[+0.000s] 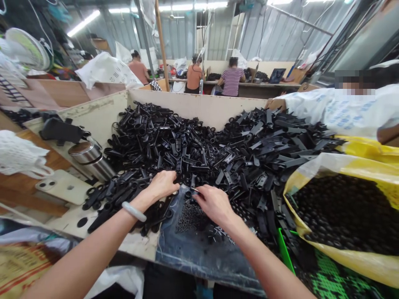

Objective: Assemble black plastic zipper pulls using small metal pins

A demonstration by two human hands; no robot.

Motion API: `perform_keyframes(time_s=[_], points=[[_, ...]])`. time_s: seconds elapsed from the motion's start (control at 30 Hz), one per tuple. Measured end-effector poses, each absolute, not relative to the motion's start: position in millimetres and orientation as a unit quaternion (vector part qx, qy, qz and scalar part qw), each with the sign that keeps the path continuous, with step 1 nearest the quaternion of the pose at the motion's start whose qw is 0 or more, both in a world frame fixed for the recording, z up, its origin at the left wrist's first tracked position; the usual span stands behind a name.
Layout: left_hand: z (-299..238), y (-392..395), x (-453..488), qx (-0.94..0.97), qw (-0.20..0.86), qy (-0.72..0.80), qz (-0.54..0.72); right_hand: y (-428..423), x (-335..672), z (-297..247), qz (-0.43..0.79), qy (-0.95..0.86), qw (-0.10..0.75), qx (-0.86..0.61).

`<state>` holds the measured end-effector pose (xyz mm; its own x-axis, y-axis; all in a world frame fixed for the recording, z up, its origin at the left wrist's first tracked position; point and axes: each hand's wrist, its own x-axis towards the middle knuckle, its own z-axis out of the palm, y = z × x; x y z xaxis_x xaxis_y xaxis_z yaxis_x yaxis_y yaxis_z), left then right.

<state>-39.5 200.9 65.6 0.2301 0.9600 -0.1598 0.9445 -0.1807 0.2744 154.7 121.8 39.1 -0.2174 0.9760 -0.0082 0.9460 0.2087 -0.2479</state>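
Observation:
A big heap of black plastic strap-like parts fills a walled wooden tray. My left hand, with a pale bangle on the wrist, is curled down onto the parts at the heap's near edge; its fingertips are hidden. My right hand is closed in a pinch on a small thin metal piece just left of its fingers. Below both hands lies a small pile of tiny dark pins on a dark sheet.
A yellow bag of small black pieces stands at the right, a green crate below it. A steel flask and a phone lie at the left. A person in white sits at the far right; others work at the back.

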Motion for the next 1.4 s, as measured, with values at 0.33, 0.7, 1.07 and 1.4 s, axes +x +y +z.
perform_keyframes(time_s=[0.33,0.7,1.07,1.4], points=[[72,118,-68,0.568,0.549,0.53,0.308,160,113,21,0.141,-0.764,0.039,-0.628],[4,13,-49,0.008,0.77,0.428,0.472,64,168,31,0.405,-0.64,0.324,-0.567],[17,-15,-22,0.161,0.869,0.289,0.369,-15,156,13,0.317,-0.669,0.459,-0.49],[20,-23,-15,0.344,0.746,0.494,0.285,-24,170,4,0.333,-0.678,0.429,-0.495]])
